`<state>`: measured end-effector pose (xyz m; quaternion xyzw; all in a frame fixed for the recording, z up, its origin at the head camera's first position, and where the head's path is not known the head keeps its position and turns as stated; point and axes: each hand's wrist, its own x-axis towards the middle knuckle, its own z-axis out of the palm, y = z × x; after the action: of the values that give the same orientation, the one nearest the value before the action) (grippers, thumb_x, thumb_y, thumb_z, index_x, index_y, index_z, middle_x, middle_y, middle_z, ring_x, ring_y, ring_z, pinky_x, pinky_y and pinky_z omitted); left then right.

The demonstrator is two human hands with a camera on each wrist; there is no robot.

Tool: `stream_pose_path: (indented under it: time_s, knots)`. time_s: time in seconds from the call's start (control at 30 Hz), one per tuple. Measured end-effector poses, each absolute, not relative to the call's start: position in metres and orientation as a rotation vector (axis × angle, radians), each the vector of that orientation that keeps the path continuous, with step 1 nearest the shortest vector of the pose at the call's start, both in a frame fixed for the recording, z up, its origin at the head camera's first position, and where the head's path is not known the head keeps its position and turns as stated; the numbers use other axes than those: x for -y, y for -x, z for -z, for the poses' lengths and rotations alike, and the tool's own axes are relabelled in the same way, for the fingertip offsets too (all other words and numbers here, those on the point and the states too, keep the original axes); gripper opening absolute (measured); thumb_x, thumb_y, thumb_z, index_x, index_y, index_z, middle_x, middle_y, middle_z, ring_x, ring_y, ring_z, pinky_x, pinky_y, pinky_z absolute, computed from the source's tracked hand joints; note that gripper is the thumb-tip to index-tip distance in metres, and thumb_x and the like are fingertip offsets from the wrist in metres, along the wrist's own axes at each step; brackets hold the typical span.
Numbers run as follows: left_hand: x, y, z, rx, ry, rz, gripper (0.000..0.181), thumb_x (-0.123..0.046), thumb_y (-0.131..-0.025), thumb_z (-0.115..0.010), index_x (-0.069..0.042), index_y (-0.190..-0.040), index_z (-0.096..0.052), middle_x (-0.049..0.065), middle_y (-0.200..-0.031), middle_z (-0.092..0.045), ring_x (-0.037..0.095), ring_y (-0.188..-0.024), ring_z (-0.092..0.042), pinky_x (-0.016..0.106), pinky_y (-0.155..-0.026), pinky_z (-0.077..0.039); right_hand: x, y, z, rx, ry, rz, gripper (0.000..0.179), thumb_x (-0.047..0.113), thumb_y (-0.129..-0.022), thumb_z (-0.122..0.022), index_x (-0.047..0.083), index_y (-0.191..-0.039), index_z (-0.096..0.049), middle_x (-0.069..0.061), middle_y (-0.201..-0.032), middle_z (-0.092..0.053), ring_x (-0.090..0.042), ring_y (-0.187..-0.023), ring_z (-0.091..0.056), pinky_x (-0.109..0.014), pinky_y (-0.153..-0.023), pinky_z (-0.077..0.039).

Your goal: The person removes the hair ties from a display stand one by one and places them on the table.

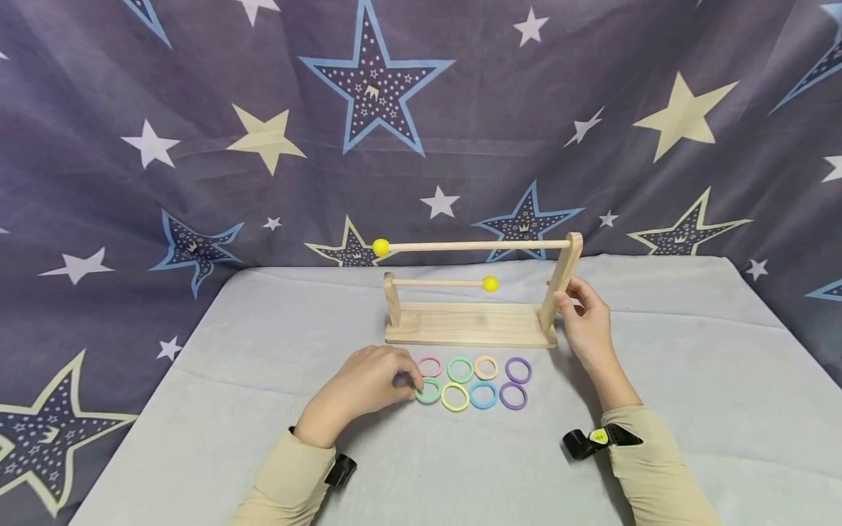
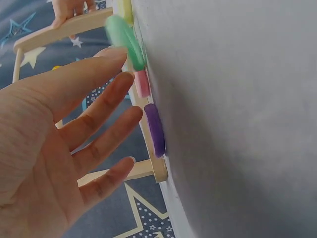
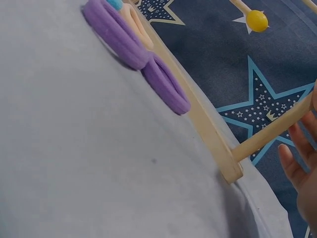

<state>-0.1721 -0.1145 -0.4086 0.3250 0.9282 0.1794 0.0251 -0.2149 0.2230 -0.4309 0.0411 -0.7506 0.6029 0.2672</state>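
Note:
My left hand (image 1: 370,381) pinches the left edge of a green hair tie (image 1: 429,391) between thumb and forefinger. In the left wrist view this hair tie (image 2: 125,43) stands slanted at the thumb tip, the other fingers spread below. A purple hair tie (image 2: 155,130) lies beyond those fingers, mostly hidden in the head view. At the right, my right hand (image 1: 588,319) holds the taller post (image 1: 562,283) of a wooden rack (image 1: 470,325), thumb on its near side. The rack has two horizontal rods, each tipped with a yellow ball; both rods are bare.
Beside the green hair tie, several more lie in two rows before the rack, among them a yellow one (image 1: 455,397), a blue one (image 1: 483,395) and a purple one (image 1: 514,396). A grey cloth (image 1: 691,351) covers the table, and a star-patterned curtain (image 1: 217,88) hangs behind.

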Motion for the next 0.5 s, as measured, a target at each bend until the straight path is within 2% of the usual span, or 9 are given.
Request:
stream_pose_path:
  time_s: [0.17,0.33,0.4,0.5]
  knots:
    - [0.113,0.173,0.408,-2.853,-1.009,-0.560,0.016,-0.017,-0.077,-0.084,-0.028,-0.086,-0.075,-0.016,-0.094,-0.069,0.013,-0.091,-0.066,0.038,-0.082,-0.052,-0.229,0.222,0.441,2.046,-0.095,-1.617,0.028,0.003,-0.095,-0.063,-0.007,-0.122,-0.063,0.010,-0.097,-0.063,-0.002,-0.094,-0.058,-0.014,-0.078,-0.047]
    - [0.113,0.172,0.408,-2.854,-0.997,-0.603,0.015,-0.019,-0.079,-0.083,-0.025,-0.091,-0.076,-0.016,-0.091,-0.069,0.010,-0.089,-0.066,0.037,-0.081,-0.052,-0.229,0.218,0.436,2.064,-0.105,-1.606,0.029,0.002,-0.095,-0.063,-0.008,-0.122,-0.062,0.011,-0.096,-0.062,0.000,-0.094,-0.057,-0.013,-0.078,-0.046]
    - [0.113,0.172,0.408,-2.851,-0.991,-0.628,0.014,-0.019,-0.081,-0.081,-0.024,-0.094,-0.076,-0.016,-0.090,-0.069,0.009,-0.087,-0.065,0.036,-0.080,-0.051,-0.227,0.212,0.428,2.083,-0.111,-1.583,0.028,0.000,-0.095,-0.062,-0.010,-0.122,-0.061,0.006,-0.097,-0.063,0.001,-0.093,-0.056,-0.012,-0.077,-0.046]
    - [0.112,0.171,0.408,-2.850,-0.991,-0.672,0.014,-0.020,-0.084,-0.079,-0.023,-0.097,-0.076,-0.014,-0.090,-0.070,0.008,-0.085,-0.064,0.034,-0.079,-0.050,-0.223,0.203,0.416,2.134,-0.110,-1.554,0.029,0.000,-0.096,-0.060,-0.013,-0.123,-0.059,-0.009,-0.102,-0.065,0.001,-0.093,-0.056,-0.011,-0.078,-0.046]
